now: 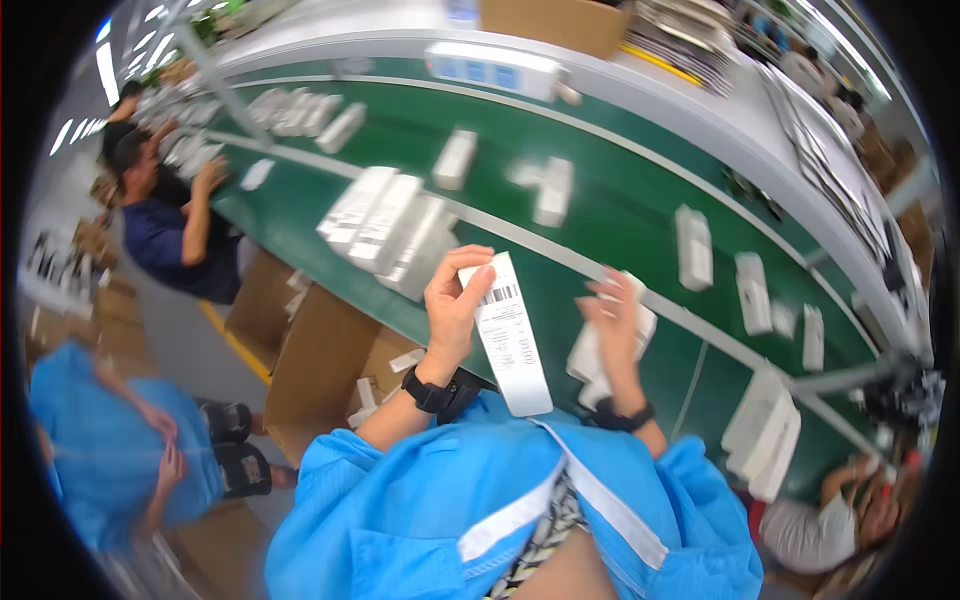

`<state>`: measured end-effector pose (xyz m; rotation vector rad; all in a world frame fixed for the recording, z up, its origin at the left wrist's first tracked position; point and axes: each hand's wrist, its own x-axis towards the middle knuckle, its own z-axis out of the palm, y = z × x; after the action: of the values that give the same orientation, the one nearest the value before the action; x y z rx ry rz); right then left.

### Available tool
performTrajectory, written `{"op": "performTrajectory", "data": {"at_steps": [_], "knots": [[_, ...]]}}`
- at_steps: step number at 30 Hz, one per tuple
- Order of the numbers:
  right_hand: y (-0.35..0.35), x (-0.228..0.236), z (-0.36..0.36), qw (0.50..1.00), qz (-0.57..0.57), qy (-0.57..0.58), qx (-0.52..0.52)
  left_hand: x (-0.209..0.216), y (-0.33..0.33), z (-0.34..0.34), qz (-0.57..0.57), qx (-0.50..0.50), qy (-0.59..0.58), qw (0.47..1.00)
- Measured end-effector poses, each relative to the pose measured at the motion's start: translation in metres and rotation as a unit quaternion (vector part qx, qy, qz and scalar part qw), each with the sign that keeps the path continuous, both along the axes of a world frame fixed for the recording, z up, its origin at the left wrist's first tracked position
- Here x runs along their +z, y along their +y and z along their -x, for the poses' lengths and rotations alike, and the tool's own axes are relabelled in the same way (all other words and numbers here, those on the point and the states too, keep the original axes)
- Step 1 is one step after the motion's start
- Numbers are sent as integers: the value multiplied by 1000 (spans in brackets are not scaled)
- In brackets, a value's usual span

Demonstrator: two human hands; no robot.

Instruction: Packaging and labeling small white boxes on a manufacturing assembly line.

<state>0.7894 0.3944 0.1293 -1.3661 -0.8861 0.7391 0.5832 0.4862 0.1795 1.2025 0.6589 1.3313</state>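
1. Green table [545, 290]: lies beneath the row of white boxes [385, 220].
2. Slim white box [512, 345]: right of the row; long axis runs from my grip toward my torso; pale face, barcode, fine print.
3. Left hand [455, 305], nearer the row: thumb and fingers closed on that box's upper end.
4. Right hand [614, 315], farther right of the row: loosely spread, blurred; I cannot tell whether it touches the white packs [583, 355] beside it.
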Motion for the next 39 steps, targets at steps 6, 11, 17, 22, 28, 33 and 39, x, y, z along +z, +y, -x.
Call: {"op": "performTrajectory", "data": {"at_steps": [6,11,17,22,28,33,39], "knots": [[-94,-148,-84,859,315,-343,-212,-23,28,109,-226,222,436,842],[-94,-147,-87,916,206,-156,-306,-36,12,87,-76,81,313,943],[-35,-11,-7,998,5,-56,-22,-34,-7,-14,140,-106,84,981],[-11,30,50,994,-13,-34,102,-12,-10,-55,158,-133,-30,978],[-5,28,33,972,31,-65,222,-10,-1,-48,172,-132,-38,975],[2,28,35,973,-16,-3,230,-5,-4,-48,195,-120,-49,972],[11,19,28,962,17,-25,273,-10,1,-49,187,-126,-31,974]]}}
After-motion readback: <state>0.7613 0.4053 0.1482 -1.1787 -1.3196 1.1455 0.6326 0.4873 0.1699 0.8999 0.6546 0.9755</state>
